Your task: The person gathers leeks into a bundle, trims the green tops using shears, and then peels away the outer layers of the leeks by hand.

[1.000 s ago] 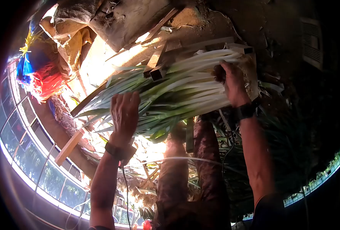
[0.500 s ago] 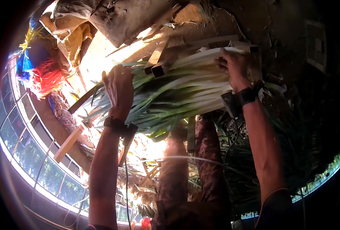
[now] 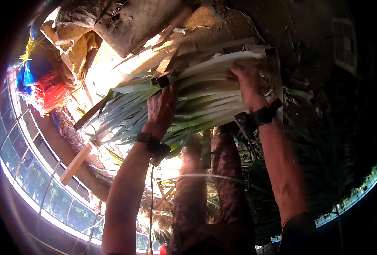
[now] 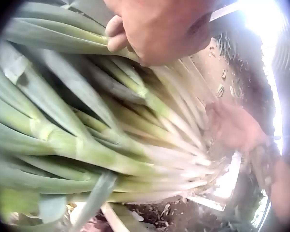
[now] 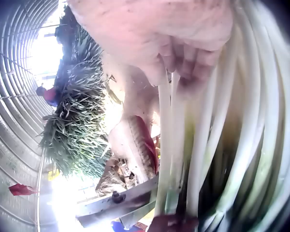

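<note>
A thick heap of long green onions [image 3: 209, 104] lies across a rack, white ends at the right and green leaves at the left. My left hand [image 3: 161, 108] is at the middle of the heap, beside a square post; in the left wrist view, its fingers [image 4: 117, 36] curl round a green stem. At the white ends is my right hand [image 3: 249, 83]. In the right wrist view that hand [image 5: 169, 38] curls its fingers over a couple of white stalks [image 5: 164, 145], and my left fingertips show lower on these stalks.
A square hollow post [image 3: 164, 80] stands up at the heap's far side, and another post end [image 3: 270, 51] is by the white ends. Sacks [image 3: 133, 25] lie beyond the rack. Red and blue strands [image 3: 50, 91] hang at the left. More green onions [image 5: 82, 106] are piled behind.
My left hand has gone first away over the leaves, then right to the post. My right hand has moved out to the far stalks and slightly back left.
</note>
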A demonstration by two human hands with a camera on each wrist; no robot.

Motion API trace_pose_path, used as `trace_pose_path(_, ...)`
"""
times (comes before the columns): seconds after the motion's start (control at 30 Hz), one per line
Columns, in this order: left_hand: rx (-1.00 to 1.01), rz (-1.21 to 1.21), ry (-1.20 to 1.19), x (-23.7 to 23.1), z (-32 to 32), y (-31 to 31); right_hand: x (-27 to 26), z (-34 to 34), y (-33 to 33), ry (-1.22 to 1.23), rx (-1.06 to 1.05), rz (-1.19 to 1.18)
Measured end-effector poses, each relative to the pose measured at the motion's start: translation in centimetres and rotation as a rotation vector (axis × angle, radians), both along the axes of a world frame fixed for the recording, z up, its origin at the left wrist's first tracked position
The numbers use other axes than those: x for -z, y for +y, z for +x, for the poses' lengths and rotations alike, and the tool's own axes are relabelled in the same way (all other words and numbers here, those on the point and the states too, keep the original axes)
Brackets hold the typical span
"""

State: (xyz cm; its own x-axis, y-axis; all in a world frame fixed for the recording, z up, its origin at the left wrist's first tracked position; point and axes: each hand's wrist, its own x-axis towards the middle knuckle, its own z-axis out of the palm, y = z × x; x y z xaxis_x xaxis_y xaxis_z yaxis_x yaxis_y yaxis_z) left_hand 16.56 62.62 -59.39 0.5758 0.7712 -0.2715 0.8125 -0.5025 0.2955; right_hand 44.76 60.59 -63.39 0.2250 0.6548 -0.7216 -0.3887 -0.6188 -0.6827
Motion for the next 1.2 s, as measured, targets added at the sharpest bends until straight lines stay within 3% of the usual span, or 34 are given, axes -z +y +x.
trace_pose_path(0.1, -0.101, -0.059, 0.027, 1.2, 2.2, -0.4, -2.5, -2.4, -2.3, -0.041, 0.111, 0.063)
trace_pose_path(0.2, -0.222, -0.117, -0.038, -4.6, 6.1, -1.9, -7.0, -3.1, -4.2, 0.152, 0.160, 0.010)
trace_pose_path(0.27, -0.269, -0.319, -0.171, -9.6, 7.1, -3.8, -9.7, -3.0, -7.3, 0.146, 0.157, -0.033)
trace_pose_path(0.33, -0.372, -0.927, -0.352, -17.4, 8.1, -5.0, -11.8, -2.9, -11.2, 0.100, 0.119, -0.072)
trace_pose_path(0.43, -0.057, -1.448, -0.707, -29.7, 9.0, -7.5, -16.9, -2.8, -16.8, 0.039, 0.125, -0.101)
trace_pose_path(0.57, 0.307, -1.705, -0.922, -38.9, 10.0, -8.6, -23.0, -3.7, -24.0, -0.068, 0.054, -0.133)
trace_pose_path(0.63, 0.442, -1.746, -0.869, -41.7, 10.3, -8.9, -24.6, -4.8, -27.6, -0.001, 0.137, -0.042)
trace_pose_path(0.7, 0.559, -1.771, -0.759, -44.5, 10.5, -9.7, -27.6, -5.4, -30.3, 0.007, 0.159, -0.114)
trace_pose_path(0.9, 0.873, -1.606, -0.128, -52.2, 12.7, -11.8, -33.6, -9.6, -38.9, -0.126, 0.391, 0.055)
trace_pose_path(0.97, 0.759, -1.436, 0.046, -52.1, 13.9, -14.2, -36.9, -8.9, -40.5, -0.150, 0.426, 0.106)
trace_pose_path(1.03, 0.404, -1.302, 0.011, -46.2, 15.4, -18.8, -39.4, -7.8, -43.1, -0.090, 0.403, 0.012)
trace_pose_path(1.1, 0.362, -1.388, 0.038, -41.0, 17.7, -22.2, -37.9, -8.5, -46.9, -0.034, 0.642, 0.079)
trace_pose_path(1.13, 0.355, -1.540, -0.132, -36.8, 17.0, -23.3, -37.9, -8.8, -48.6, -0.119, 0.607, -0.060)
trace_pose_path(1.17, 0.593, -1.318, -0.187, -35.3, 17.9, -25.1, -38.4, -8.3, -50.1, -0.208, 0.572, -0.200)
trace_pose_path(1.2, 0.788, -1.056, -0.243, -33.8, 18.8, -26.9, -37.7, -8.5, -52.1, -0.320, 0.530, -0.182)
